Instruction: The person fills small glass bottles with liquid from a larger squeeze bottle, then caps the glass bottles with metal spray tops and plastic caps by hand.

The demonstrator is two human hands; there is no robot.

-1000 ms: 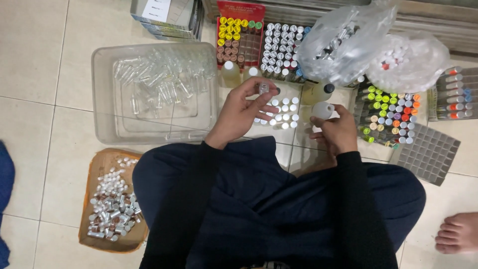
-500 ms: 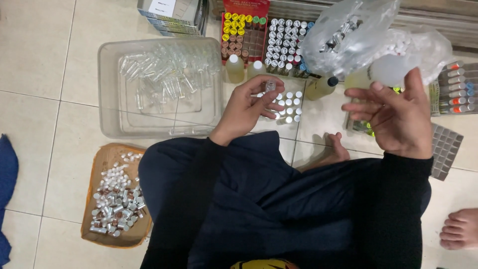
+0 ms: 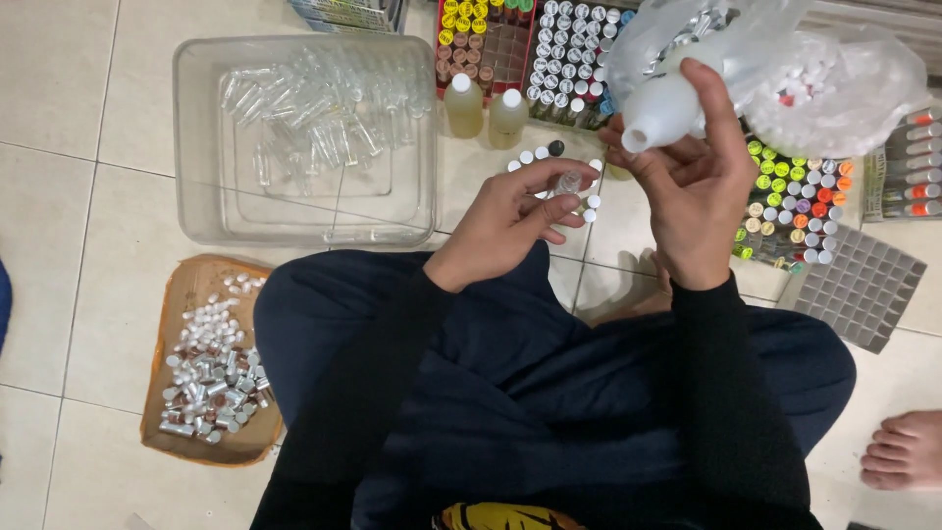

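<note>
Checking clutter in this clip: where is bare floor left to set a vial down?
Bare tile lies left of the clear plastic tub and above the brown tray of caps, and around that tray. A smaller patch sits between the grey grid tray and a bare foot. It is crowded ahead of both hands: vial racks, two bottles, bags.

Floor: pale cream square tiles with thin grey grout lines, evenly lit, faint soft shadows. Far edge, right: a strip of light wooden boards. Far edge, middle: a stack of flat cartons, partly cut off. Left edge: a sliver of blue cloth. Near right corner: a bare foot of another person resting on the tiles. No walls, windows or furniture in view; the light source itself lies outside the picture.
</note>
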